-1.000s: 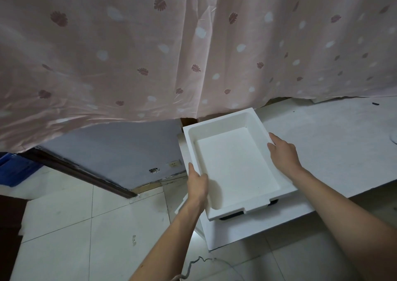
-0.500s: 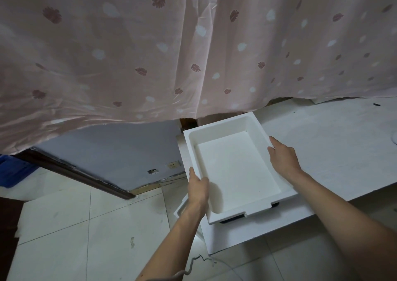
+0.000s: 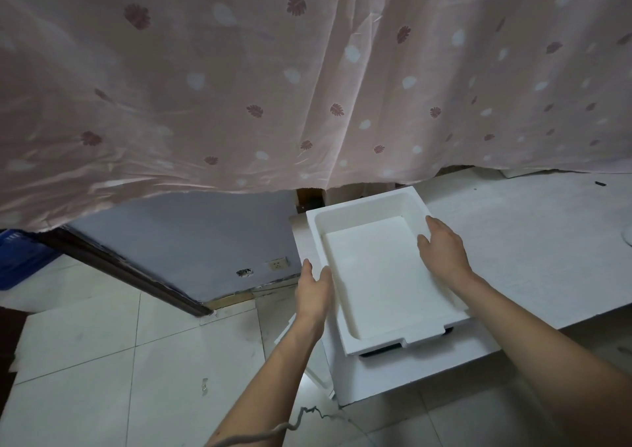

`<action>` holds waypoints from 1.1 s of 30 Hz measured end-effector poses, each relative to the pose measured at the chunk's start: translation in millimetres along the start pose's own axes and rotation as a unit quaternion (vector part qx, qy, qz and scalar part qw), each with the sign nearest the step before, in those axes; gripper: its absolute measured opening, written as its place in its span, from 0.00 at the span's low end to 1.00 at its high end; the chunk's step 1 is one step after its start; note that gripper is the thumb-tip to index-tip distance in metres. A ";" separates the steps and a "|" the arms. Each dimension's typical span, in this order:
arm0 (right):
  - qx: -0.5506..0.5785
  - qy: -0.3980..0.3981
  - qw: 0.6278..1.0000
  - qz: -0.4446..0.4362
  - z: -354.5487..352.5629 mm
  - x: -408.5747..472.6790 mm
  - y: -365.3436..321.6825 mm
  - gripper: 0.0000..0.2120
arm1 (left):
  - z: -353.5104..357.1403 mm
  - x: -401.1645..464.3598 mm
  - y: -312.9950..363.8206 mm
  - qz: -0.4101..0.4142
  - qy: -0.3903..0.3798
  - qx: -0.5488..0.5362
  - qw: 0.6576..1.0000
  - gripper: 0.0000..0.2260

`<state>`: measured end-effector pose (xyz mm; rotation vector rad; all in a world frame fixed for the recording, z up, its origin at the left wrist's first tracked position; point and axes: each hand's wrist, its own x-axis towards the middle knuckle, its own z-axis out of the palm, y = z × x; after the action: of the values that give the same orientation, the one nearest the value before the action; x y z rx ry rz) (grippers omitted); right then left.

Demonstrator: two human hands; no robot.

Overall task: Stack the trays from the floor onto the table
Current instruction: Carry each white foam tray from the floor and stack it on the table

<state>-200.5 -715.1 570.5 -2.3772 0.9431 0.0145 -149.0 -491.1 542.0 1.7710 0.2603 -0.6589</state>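
A white foam tray [image 3: 376, 275] lies on the left corner of the white table [image 3: 530, 241], its near edge close to the table's front. My left hand [image 3: 313, 292] holds the tray's left wall, thumb on the rim and fingers down the outside. On the right wall, my right hand [image 3: 444, 251] has its thumb inside and its fingers over the rim. Dark gaps show under the tray's front edge. A white foam piece [image 3: 316, 376] sticks out below the table corner, mostly hidden.
A pink patterned curtain [image 3: 307, 70] hangs over the table's far side. White tiled floor [image 3: 119, 361] spreads to the left, with a grey wall, a socket [image 3: 277, 264] and a blue crate [image 3: 17, 258] beyond. A grey cord [image 3: 290, 426] trails by my left forearm.
The tray has shifted slightly farther onto the table with both hands still on its side walls. My left thumb now lies on top of the rim.
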 end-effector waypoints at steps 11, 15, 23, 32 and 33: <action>0.039 -0.044 0.994 -0.089 61.4 -24.7 -101.0 0.22 | -86.4 23.3 -25.8 0.000 0.044 -0.037 0.998 0.25; 0.053 -0.066 0.989 -0.117 96.0 -39.4 -144.4 0.22 | -128.7 40.0 -42.4 -0.007 0.061 -0.042 0.997 0.26; 0.066 -0.104 0.975 -0.186 181.5 -73.8 -218.6 0.20 | -199.4 81.3 -85.6 -0.013 0.083 -0.002 0.996 0.22; 0.036 -0.198 0.978 -0.058 313.8 -70.7 -192.7 0.20 | -236.5 153.1 -155.0 -0.031 0.054 0.047 0.997 0.23; 0.032 -0.195 0.979 -0.046 328.5 -65.9 -187.3 0.20 | -237.8 163.7 -162.9 -0.031 0.044 0.058 0.997 0.23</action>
<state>-67.9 -394.7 405.8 -2.2423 0.6346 0.3949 -25.2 -243.8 359.3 1.9125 0.3445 -0.6509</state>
